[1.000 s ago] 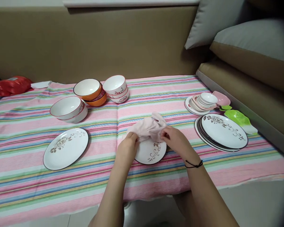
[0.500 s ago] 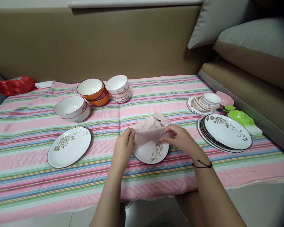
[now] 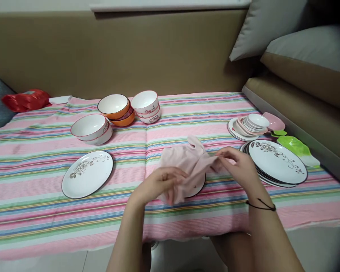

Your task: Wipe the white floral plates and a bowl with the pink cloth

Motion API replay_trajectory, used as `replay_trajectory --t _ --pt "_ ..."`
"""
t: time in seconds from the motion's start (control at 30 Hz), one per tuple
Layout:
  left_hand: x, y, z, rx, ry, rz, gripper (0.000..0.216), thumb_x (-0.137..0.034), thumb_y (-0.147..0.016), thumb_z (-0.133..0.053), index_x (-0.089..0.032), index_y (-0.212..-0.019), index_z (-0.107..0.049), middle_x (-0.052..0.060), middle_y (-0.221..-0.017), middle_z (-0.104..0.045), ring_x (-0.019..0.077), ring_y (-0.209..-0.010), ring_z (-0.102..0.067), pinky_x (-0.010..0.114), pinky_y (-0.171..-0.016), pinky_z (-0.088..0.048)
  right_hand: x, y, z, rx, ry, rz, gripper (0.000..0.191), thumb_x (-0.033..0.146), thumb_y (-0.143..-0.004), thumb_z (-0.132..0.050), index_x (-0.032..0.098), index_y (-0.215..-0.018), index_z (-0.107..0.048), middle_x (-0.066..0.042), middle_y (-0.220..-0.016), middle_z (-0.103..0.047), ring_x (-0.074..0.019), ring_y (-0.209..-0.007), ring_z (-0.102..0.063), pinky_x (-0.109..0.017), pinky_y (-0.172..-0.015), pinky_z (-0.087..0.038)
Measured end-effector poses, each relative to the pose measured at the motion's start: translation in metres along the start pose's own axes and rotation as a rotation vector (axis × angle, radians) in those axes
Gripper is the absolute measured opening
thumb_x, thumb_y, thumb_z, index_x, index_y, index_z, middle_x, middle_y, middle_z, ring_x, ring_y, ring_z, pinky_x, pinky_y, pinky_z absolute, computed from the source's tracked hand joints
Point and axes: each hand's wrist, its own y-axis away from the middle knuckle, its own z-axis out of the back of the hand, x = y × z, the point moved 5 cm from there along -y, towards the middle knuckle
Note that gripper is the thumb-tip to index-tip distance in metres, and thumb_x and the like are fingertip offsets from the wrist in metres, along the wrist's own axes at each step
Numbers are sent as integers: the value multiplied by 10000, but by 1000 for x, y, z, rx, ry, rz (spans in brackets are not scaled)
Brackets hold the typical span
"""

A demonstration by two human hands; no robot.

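Observation:
A pale pink cloth [image 3: 184,160] lies bunched over a white oval plate [image 3: 197,186], hiding most of it; only the plate's dark-rimmed right and lower edge shows. My left hand [image 3: 162,183] is closed on the cloth's near left part, some folds hanging below the fingers. With thumb and forefinger my right hand [image 3: 234,162] pinches a corner of the cloth, pulled out to the right above the striped sheet. A second oval plate [image 3: 87,174] with a brown flower pattern lies to the left, apart from both hands.
Stacked plates [image 3: 277,162] stand at the right, beside a green leaf-shaped dish [image 3: 296,149] and small nested bowls [image 3: 257,121]. At the back left are white bowls [image 3: 90,128], orange bowls [image 3: 113,105] and more white bowls [image 3: 145,104]. A red bag [image 3: 27,100] lies far left.
My right hand has moved right, drawing the cloth's corner out. My left hand has turned and come slightly lower and right. The cloth now covers more of the plate. The view has shifted slightly.

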Motion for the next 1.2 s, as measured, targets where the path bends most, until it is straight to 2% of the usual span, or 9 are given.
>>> replay_trajectory --t 0.07,0.1,0.27,0.37,0.5,0.6,0.87,1.03,1.2 --pt "7 5 -9 232 26 126 408 -474 -812 -551 -188 -1100 -596 23 -641 -653 134 -404 -550 235 -436 -396 -11 4 17 -56 44 -50 152 229 -724 -503 198 -782 -640 -26 -787 -677 -187 -770 -626 -303 -720 -469" --pt "11 6 -7 229 4 157 403 -465 -823 -531 -188 -1110 -592 31 -651 -665 136 -401 -551 240 -441 -399 -16 6 23 -84 92 -68 190 208 -710 -470 202 -768 -651 -27 -790 -683 -190 -762 -624 -310 -716 -468" --pt "20 5 45 -530 -366 161 260 -404 -858 -437 -194 -852 -589 30 -688 -654 139 -481 -534 257 -489 -385 -10 3 23 -199 233 74 309 122 -676 -388 213 -774 -667 -44 -930 -697 -219 -935 -620 -377 -868 -451" --pt "24 11 58 -767 -581 289 225 -411 -831 -486 -206 -765 -551 54 -750 -667 187 -602 -582 277 -526 -367 16 1 -10 -141 133 178 266 139 -752 -421 200 -831 -668 -64 -973 -690 -218 -965 -621 -382 -887 -467" --pt "32 5 50 -650 -555 299 259 -419 -823 -491 -209 -678 -530 55 -665 -652 203 -599 -595 284 -536 -380 52 18 -86 274 116 285 305 178 -847 -431 204 -1041 -665 -71 -1190 -640 -206 -1139 -562 -388 -1003 -423" --pt "31 3 47 -626 -637 281 253 -355 -830 -470 -211 -627 -518 50 -624 -635 206 -626 -605 285 -575 -396 57 36 -125 460 312 366 443 274 -883 -471 195 -1318 -507 -84 -1448 -414 -251 -1351 -350 -482 -1110 -284" --pt "32 4 47 -639 -595 311 278 -272 -883 -358 -208 -703 -560 83 -700 -673 220 -695 -641 300 -641 -422 34 36 -121 212 632 265 567 480 -944 -352 184 -1427 -372 -77 -1534 -236 -325 -1427 -106 -571 -1128 -118" --pt "32 -1 43 -656 -718 338 309 -343 -901 -326 -207 -734 -549 142 -864 -693 281 -831 -645 345 -675 -424 58 50 -148 412 532 437 626 560 -922 -339 270 -1470 -257 -23 -1545 -211 -271 -1426 -155 -535 -1138 -156" --pt "35 -4 43 -660 -493 306 429 -513 -894 -317 -222 -667 -536 96 -634 -651 269 -714 -640 341 -652 -432 44 40 -134 240 595 291 545 459 -960 -304 210 -1443 -338 -62 -1536 -239 -302 -1424 -143 -546 -1125 -158"
